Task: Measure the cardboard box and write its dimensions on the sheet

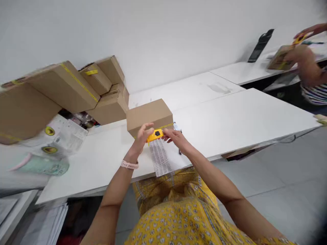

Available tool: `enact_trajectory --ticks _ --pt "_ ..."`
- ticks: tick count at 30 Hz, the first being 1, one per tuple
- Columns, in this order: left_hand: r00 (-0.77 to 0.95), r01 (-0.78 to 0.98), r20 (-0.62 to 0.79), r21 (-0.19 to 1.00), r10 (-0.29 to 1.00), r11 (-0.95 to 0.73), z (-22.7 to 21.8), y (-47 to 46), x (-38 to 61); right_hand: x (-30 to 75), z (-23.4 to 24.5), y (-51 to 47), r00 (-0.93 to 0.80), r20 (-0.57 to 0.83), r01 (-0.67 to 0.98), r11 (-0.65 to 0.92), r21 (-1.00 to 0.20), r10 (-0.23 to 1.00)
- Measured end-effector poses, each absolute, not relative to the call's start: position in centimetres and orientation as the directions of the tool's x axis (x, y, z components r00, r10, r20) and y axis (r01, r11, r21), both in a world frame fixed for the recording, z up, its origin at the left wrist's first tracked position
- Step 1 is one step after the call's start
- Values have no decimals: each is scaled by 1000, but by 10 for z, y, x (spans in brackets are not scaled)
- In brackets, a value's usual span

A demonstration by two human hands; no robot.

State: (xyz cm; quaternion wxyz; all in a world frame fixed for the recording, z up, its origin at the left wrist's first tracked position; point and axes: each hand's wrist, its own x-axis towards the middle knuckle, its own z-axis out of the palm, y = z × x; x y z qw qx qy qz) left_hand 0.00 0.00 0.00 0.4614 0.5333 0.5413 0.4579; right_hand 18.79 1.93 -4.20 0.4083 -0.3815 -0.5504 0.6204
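The left hand (142, 137) is gripping a yellow tape measure (155, 135), and the right hand (176, 137) is reaching its fingers to the right end; whether these are pinching something, I cannot tell. The tape measure is staying near the far end of a printed sheet (160, 159), before a cardboard box (149, 114). Farther right, another person (309, 66) is handling a blurred box (278, 59).

Site type: shared workroom with an office-like finish. Indicators: white worktables (230, 115) along a plain wall (178, 41); cardboard boxes (62, 85) piled at 10 o'clock; a yellow hand tool (154, 135) near dial centre; a printed sheet (159, 157) at 6 o'clock; a co-worker (310, 68) at 2 o'clock; tiled floor (270, 190) at 4 o'clock.
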Motion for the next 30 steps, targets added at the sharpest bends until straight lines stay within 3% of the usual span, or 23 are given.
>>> enact_trajectory --ticks 7,12,17,30 --pt "9 101 -60 993 998 59 10 4 -25 173 -29 47 -303 0 -45 -14 -999 953" --pt "-194 169 44 986 980 -11 39 40 -100 198 3 127 -68 51 -93 44 -995 996" --pt "-264 204 -182 949 947 240 53 70 -182 213 -4 188 43 -106 103 -110 -989 993" --pt "-308 221 -253 919 917 327 29 95 -220 184 -47 211 43 -90 486 -99 -868 995"
